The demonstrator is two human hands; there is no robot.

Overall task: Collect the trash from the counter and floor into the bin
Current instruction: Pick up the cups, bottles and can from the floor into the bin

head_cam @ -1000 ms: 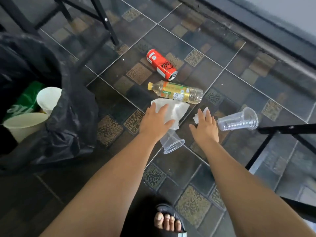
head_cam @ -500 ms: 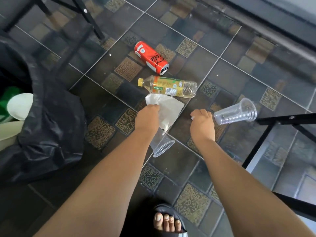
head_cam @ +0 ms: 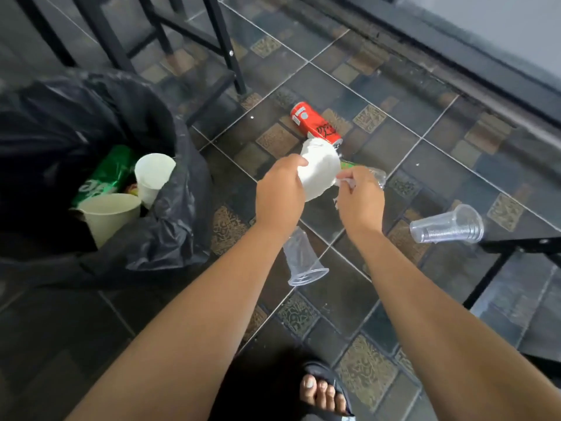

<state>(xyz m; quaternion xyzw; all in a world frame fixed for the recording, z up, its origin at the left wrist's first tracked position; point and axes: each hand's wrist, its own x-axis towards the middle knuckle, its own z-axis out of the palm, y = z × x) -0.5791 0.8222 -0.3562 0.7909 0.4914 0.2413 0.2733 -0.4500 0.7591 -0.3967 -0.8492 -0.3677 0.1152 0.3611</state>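
My left hand (head_cam: 280, 189) is shut on a large white tissue (head_cam: 318, 170), lifted above the floor. My right hand (head_cam: 359, 197) is shut on a smaller white scrap of tissue (head_cam: 344, 183) right beside it. Behind the tissue lies a red soda can (head_cam: 314, 124) on the tiles, and a plastic bottle (head_cam: 375, 176) is mostly hidden by my hands. A clear plastic cup (head_cam: 302, 259) lies under my left wrist, and another clear cup (head_cam: 447, 227) lies to the right. The bin (head_cam: 170, 189) with a black liner stands at the left, holding paper cups and green packaging.
Black metal furniture legs (head_cam: 224, 47) stand beyond the bin, and another black frame (head_cam: 516, 247) juts in at the right. My sandalled foot (head_cam: 324, 393) is at the bottom. A dark wall base (head_cam: 455, 62) runs along the upper right.
Both hands closed on the tissues on the floor and raised them. The view shifted so the bin's opening shows more at the left.
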